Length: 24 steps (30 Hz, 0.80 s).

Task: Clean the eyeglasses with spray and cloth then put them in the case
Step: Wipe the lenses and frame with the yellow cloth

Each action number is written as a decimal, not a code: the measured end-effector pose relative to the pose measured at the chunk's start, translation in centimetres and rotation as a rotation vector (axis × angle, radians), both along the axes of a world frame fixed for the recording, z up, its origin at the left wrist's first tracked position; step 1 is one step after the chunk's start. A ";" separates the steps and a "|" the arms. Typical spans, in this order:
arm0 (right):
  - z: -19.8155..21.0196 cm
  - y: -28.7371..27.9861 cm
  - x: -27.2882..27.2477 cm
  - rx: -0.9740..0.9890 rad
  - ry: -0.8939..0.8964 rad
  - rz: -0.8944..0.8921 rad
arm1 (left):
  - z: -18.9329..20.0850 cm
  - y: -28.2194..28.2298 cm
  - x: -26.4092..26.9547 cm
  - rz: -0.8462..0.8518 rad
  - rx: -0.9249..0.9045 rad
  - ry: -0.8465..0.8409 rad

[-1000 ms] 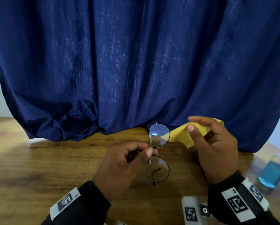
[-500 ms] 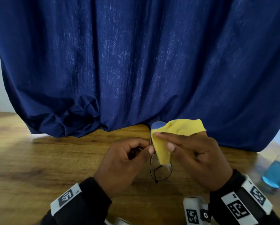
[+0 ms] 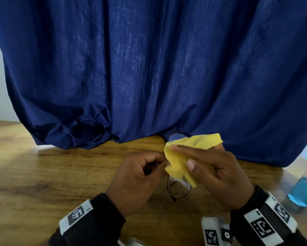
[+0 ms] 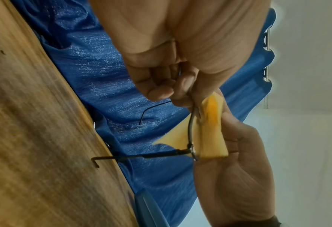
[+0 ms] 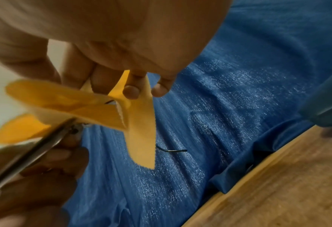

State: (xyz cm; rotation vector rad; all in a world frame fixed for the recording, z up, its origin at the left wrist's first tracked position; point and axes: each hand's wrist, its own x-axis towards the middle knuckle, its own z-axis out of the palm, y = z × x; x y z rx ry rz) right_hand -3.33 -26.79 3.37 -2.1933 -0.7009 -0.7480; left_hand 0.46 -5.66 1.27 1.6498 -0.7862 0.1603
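**Cloth now wrapped over the far lens**

Half a second ago the yellow cloth was just draping over the upper lens; now it is bunched round it and hangs further down toward the lower rim, with the right thumb pressed onto it.

At the left, bare wooden counter runs under the blue curtain. Next comes the left hand, its grip narrow: thumb and forefinger pinch the eyeglasses at the bridge, held above the counter with the temple arms open. The lower lens shows bare below the cloth. The right hand holds the cloth folded over the far lens, fingers behind and thumb in front. Far right, the spray bottle of blue liquid stands on the counter, well apart. No case is in view.

The step in hand looks like wiping the first lens. To do it well, the left pinch should stay firm at the bridge so the thin wire frame does not twist, while the right hand rubs in small circles with cloth on both faces of the lens. Bare fingertips should stay off the glass, and pressure should be light.
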 end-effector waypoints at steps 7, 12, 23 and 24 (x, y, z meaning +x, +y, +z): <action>-0.1 -0.5 0.1 0.057 -0.102 -0.125 | 0.1 0.0 0.1 0.004 -0.044 0.011; -0.4 0.0 0.0 0.030 -0.038 -0.141 | 0.2 0.0 -0.1 -0.018 0.006 -0.002; -0.3 0.1 0.1 0.106 0.016 0.033 | 0.5 -0.1 -0.2 -0.049 -0.067 -0.005; -0.3 0.0 0.1 0.114 0.013 0.002 | 0.4 -0.1 -0.1 -0.049 -0.064 -0.005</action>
